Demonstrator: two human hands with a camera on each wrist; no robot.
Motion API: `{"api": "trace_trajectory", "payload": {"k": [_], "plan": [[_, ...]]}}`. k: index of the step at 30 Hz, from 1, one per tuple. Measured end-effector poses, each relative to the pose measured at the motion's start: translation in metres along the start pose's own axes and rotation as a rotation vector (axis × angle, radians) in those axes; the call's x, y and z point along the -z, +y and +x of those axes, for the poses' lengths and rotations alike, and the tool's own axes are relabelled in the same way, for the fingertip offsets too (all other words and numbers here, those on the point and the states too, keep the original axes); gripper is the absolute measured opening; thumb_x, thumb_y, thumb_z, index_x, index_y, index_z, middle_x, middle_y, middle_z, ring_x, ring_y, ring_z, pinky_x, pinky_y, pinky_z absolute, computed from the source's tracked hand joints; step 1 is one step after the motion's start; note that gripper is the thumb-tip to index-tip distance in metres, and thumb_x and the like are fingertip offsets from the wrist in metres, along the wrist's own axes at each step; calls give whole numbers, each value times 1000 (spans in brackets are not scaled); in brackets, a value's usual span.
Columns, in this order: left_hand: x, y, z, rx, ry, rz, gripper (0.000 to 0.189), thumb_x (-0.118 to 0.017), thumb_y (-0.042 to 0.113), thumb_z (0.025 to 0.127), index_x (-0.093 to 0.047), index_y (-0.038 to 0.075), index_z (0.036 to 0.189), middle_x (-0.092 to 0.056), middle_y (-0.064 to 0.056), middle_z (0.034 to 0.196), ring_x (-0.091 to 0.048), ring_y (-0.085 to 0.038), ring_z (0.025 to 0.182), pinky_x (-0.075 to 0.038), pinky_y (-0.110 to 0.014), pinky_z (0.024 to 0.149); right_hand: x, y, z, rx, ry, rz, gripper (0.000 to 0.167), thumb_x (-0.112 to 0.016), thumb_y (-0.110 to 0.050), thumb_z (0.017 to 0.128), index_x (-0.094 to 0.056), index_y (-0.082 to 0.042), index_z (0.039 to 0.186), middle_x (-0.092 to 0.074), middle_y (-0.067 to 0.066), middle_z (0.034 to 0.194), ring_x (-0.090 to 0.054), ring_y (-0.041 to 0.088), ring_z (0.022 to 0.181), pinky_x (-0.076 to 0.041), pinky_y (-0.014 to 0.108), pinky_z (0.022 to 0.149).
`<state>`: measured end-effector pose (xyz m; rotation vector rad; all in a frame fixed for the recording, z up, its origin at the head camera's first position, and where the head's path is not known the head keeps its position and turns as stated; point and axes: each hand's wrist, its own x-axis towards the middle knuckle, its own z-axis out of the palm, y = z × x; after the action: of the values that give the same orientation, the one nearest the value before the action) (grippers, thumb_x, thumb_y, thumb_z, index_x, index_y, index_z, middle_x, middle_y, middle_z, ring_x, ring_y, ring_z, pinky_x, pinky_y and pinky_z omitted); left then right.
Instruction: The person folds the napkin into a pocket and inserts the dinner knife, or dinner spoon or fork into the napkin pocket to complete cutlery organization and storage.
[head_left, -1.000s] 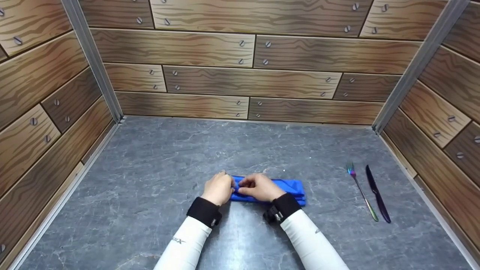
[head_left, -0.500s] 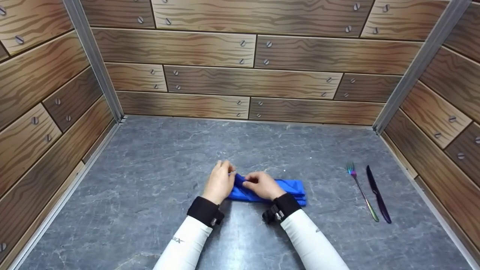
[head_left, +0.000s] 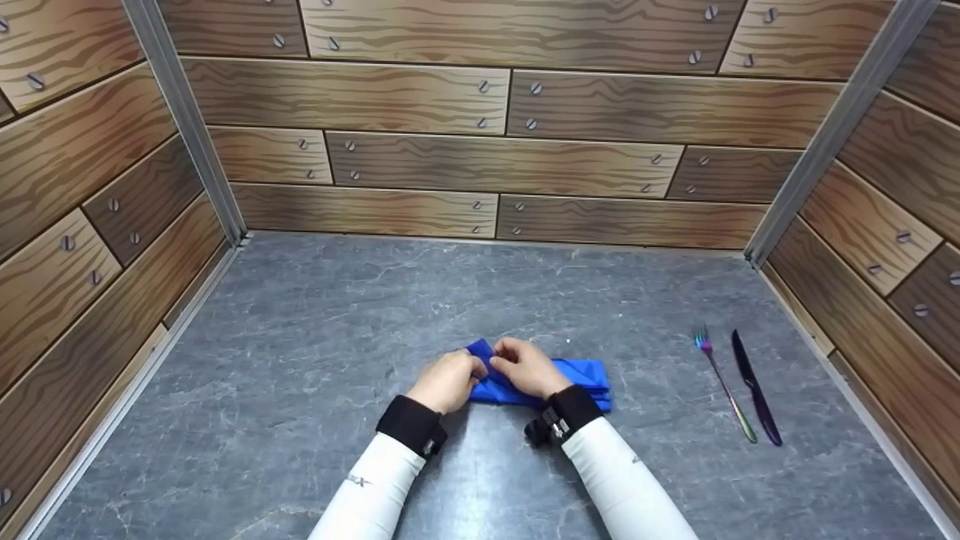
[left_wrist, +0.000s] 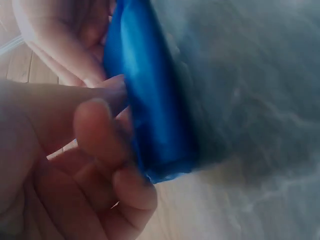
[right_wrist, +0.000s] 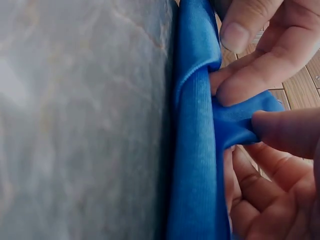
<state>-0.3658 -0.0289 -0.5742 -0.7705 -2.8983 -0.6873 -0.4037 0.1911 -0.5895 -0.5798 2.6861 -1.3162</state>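
A blue cloth [head_left: 585, 371], folded in layers into a long strip, lies across the table in the head view. My left hand [head_left: 448, 379] is at its left end, the fingers curled against the cloth and the thumb touching it, as the left wrist view shows. Over the strip's middle, my right hand [head_left: 525, 369] pinches a loose flap [right_wrist: 245, 120] between thumb and fingers. A pointed corner [head_left: 480, 348] of the cloth sticks out past the strip's far edge, between both hands. My right hand hides part of the strip.
To the right lie a fork [head_left: 724, 386] with a rainbow sheen and a dark knife [head_left: 756, 390], side by side. Wood-patterned walls [head_left: 495, 105] border the grey marbled table [head_left: 337, 300] at the back and both sides.
My left hand first reaches toward the strip's far left corner, then comes back nearer and slightly right. A cloth corner now points away beyond the far edge. My right hand has shifted slightly away.
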Motion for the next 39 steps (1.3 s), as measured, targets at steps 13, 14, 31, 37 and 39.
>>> {"api": "trace_trajectory", "payload": {"k": [13, 14, 31, 37, 39], "plan": [[0, -9, -2, -27, 54, 83, 6, -83, 11, 106, -83, 17, 105, -82, -8, 119, -83, -29, 109, -70, -48, 93, 3, -23, -13, 33, 4, -15, 10, -75, -19, 112, -78, -10, 116, -71, -11, 89, -63, 4, 81, -52, 25, 80], [0, -11, -1, -33, 63, 73, 7, -83, 9, 105, -82, 16, 105, -82, -7, 115, -82, -29, 107, -70, -47, 92, 6, -34, -18, 42, 3, -20, 10, -75, -17, 111, -78, -8, 114, -74, -8, 90, -64, 4, 83, -52, 25, 81], [-7, -27, 8, -187, 249, 10, 30, -78, -7, 99, -61, 17, 104, -70, 1, 91, -63, -15, 80, -54, -32, 71, 22, -93, -44, 81, -211, -122, 43, -60, -1, 94, -86, 5, 129, -77, 20, 114, -57, 12, 98, -50, 27, 91], [-6, -23, 7, -158, 231, 20, 30, -77, -8, 99, -61, 18, 102, -68, 2, 91, -61, -13, 82, -53, -30, 73, 21, -68, -37, 234, -213, -117, 35, -62, -1, 98, -88, 1, 121, -80, 17, 109, -67, 14, 100, -57, 30, 92], [-6, -22, 7, -164, 235, 25, 29, -75, -8, 100, -62, 18, 101, -67, 1, 91, -60, -13, 81, -52, -30, 72, 17, -58, -33, 246, -225, -139, 27, -62, 0, 100, -87, 0, 110, -73, 10, 99, -62, 11, 96, -52, 27, 89]]}}
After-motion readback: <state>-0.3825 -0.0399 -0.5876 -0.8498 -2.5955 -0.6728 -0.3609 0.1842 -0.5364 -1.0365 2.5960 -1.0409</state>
